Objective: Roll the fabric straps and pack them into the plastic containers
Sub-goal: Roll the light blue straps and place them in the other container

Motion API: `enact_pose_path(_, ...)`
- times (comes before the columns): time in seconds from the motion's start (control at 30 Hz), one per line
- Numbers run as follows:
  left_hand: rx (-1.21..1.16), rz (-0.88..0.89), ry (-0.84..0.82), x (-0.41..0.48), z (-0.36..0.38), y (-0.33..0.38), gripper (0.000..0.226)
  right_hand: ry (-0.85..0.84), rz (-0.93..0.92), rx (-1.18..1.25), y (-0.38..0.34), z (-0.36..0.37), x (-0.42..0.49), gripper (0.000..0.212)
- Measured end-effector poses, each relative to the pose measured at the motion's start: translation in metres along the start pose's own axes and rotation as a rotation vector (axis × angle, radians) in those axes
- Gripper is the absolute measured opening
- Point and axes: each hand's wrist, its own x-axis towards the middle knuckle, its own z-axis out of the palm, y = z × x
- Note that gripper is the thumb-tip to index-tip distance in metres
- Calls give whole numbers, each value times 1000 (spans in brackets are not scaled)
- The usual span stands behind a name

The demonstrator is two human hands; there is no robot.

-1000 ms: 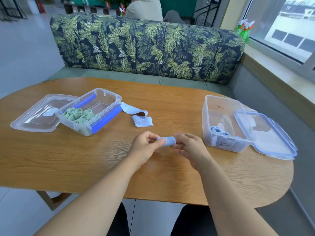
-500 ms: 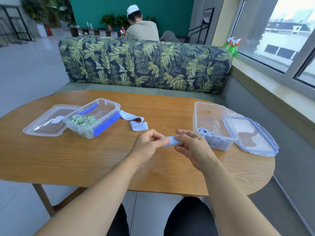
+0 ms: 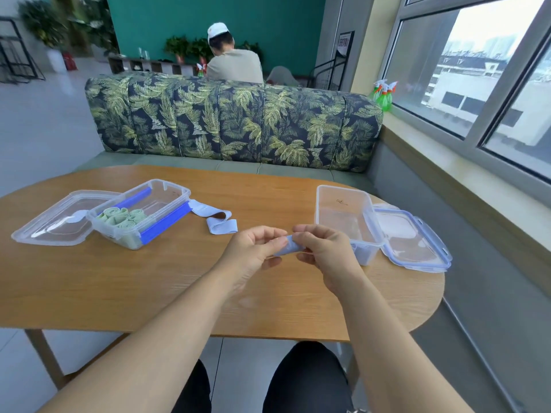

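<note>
Left hand (image 3: pixel 253 251) and right hand (image 3: pixel 325 251) each pinched an end of a pale blue strap roll (image 3: pixel 287 248), held above the counter (image 3: pixel 119 287) just left of the open clear container (image 3: pixel 343 204), whose blue-rimmed lid (image 3: pixel 414 239) lay against its right side. Well to that container's left, a blue-clipped container (image 3: pixel 167 189) held several green rolls (image 3: pixel 122 217), with a clear lid (image 3: pixel 50 222) farther left again. Between the two containers one loose strap (image 3: pixel 217 219) lay unrolled. By appearances the green batch was packed, the roll in hand was nearly ready to go in, and the loose strap remained; the clear container's contents were mostly hidden.
</note>
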Motion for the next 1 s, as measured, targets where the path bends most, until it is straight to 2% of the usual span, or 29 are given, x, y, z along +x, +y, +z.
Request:
enact_pose_path(0.17,4,0,44,7,21,-1,6,34,-41,-90,-3,-18,-4,7)
enact_pose_path(0.37,77,19,12,24,40,-10,11,7,-31,-61,-3,-52,-2,21)
enact_pose_path(0.57,122,81,-58,53,66,-14,14,15,-41,-182,-15,-82,21,14)
enact_pose_path(0.73,225,156,-55,89,99,-5,13,49,-135,-429,-44,-111,55,23)
enact_pose_path(0.87,303,211,-3,114,117,-8,11,86,-131,-668,-52,-134,82,16)
enact_pose_path(1.0,664,285,26,124,120,-25,12,71,-81,-938,-52,-157,109,14)
